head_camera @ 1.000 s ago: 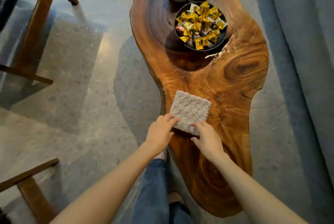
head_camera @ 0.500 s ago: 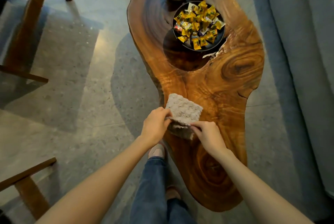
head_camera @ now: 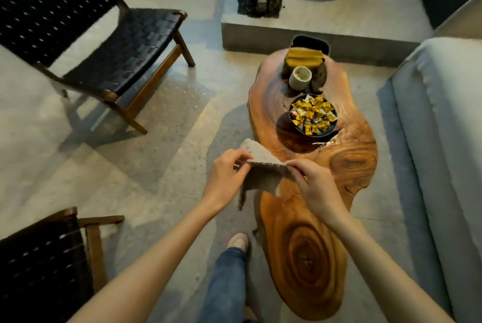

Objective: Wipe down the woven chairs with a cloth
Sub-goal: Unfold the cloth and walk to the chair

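A grey textured cloth point(head_camera: 260, 171) hangs in the air over the left edge of the wooden slab table point(head_camera: 307, 249). My left hand point(head_camera: 226, 176) pinches its left edge and my right hand point(head_camera: 315, 184) pinches its right edge, so it is stretched between them and folds downward. A black woven chair point(head_camera: 125, 43) with a brown wooden frame stands at the upper left. The corner of a second black woven chair point(head_camera: 44, 265) shows at the lower left.
On the table stand a dark bowl of yellow wrapped sweets point(head_camera: 313, 115), a pale cup point(head_camera: 300, 77) and a yellow pouch point(head_camera: 303, 58). A grey sofa point(head_camera: 443, 140) runs along the right. A concrete plinth point(head_camera: 313, 17) lies behind. My jeans leg and shoe point(head_camera: 237, 242) are below.
Both hands have lifted the cloth off the table and it now hangs unfolding between them. The view has tilted up, bringing the woven chairs into sight.
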